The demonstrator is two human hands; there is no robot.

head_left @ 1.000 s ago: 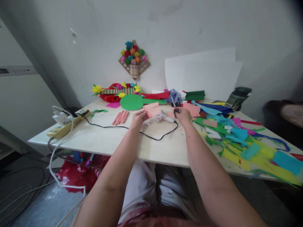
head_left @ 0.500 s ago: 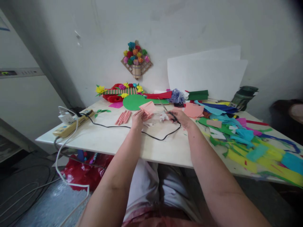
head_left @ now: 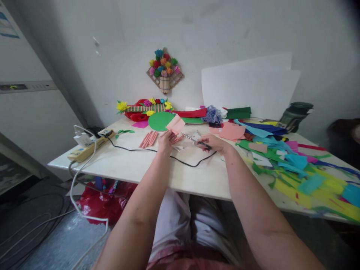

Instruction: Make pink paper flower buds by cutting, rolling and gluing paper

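Pink paper sheet (head_left: 176,124) pinched in left hand (head_left: 165,142), right hand (head_left: 215,143) closed around scissors (head_left: 194,140) whose blades point at it, above tabletop (head_left: 135,165); no legible writing.

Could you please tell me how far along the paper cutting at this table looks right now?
Done: a few rolled pink paper sticks lie beside a round green paper disc. In hand: the left hand holds a pink paper piece while the right hand points black-handled scissors at it. Left: a heap of loose coloured paper scraps, still unsorted.
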